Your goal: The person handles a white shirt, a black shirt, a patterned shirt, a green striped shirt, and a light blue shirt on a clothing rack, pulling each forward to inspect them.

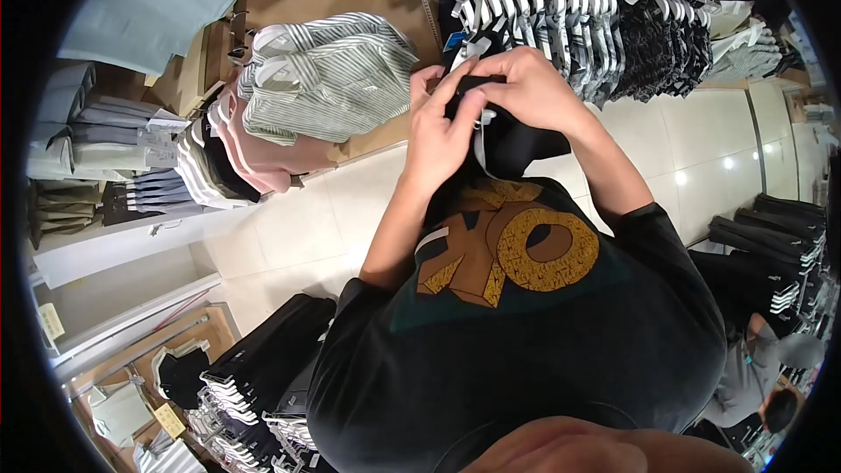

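Observation:
My left hand (442,127) and my right hand (530,92) meet in front of my chest, both closed on a black garment (517,151). The fingers pinch its upper edge, with the two thumbs close together. Folds of the cloth hang below my hands, partly against my shirt. A thin white strip (479,153) runs down the left side of the garment, and a small white piece (489,116) shows just under my fingers. The part of the cloth inside my grip is hidden.
Ahead, a rail holds patterned shirts (569,31) on white hangers. Striped shirts (328,79) hang at the left, beside pink garments (258,144) and folded clothes (114,136). Black trousers hang behind me at left (272,342) and right (762,236). A person (749,372) is at the lower right.

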`<state>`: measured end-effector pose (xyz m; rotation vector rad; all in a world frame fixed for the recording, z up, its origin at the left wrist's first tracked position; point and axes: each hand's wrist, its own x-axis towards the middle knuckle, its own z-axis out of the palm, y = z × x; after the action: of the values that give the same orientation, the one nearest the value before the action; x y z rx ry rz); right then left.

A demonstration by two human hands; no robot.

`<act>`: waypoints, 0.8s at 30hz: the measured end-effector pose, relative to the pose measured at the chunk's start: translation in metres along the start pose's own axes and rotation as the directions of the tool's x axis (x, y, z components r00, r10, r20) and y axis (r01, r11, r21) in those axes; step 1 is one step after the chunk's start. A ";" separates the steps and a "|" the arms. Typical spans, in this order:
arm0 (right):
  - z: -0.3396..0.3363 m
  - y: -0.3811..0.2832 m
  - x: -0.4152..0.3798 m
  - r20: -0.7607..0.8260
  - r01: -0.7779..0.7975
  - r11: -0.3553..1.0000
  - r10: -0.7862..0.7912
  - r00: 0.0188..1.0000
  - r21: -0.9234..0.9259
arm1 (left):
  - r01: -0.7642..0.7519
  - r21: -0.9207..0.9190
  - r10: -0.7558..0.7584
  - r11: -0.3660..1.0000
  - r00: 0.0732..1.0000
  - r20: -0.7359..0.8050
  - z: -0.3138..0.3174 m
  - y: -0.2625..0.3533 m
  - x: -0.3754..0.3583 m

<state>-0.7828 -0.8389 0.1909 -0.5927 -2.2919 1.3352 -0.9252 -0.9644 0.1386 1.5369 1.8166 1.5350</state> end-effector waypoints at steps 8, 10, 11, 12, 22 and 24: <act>-0.008 0.019 0.004 0.176 -0.089 0.977 0.054 0.983 0.195 | -0.030 -0.003 0.030 1.000 0.997 0.069 -0.013 -0.012 0.006; -0.014 0.037 -0.001 0.305 -0.084 0.970 0.010 0.952 0.230 | -0.002 -0.019 0.004 1.000 0.994 0.105 -0.015 -0.013 0.005; -0.015 0.051 -0.006 0.303 -0.085 0.969 0.011 0.953 0.232 | -0.011 -0.016 0.013 1.000 0.989 0.145 -0.016 -0.017 0.003; -0.015 0.054 -0.010 0.368 -0.136 0.957 0.033 0.929 0.258 | -0.019 -0.013 0.021 1.000 0.983 0.184 -0.016 -0.019 0.002; -0.006 0.064 -0.022 0.346 -0.244 0.894 0.109 0.932 0.377 | 0.100 -0.076 -0.082 0.992 0.975 0.207 -0.012 -0.024 -0.006; 0.000 0.057 -0.022 0.325 -0.225 0.920 0.117 0.938 0.320 | 0.081 -0.047 -0.071 0.996 0.978 0.194 -0.006 -0.020 -0.007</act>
<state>-0.7567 -0.8260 0.1378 -0.5064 -2.1761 1.9915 -0.9377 -0.9706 0.1210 1.5151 1.6908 1.3402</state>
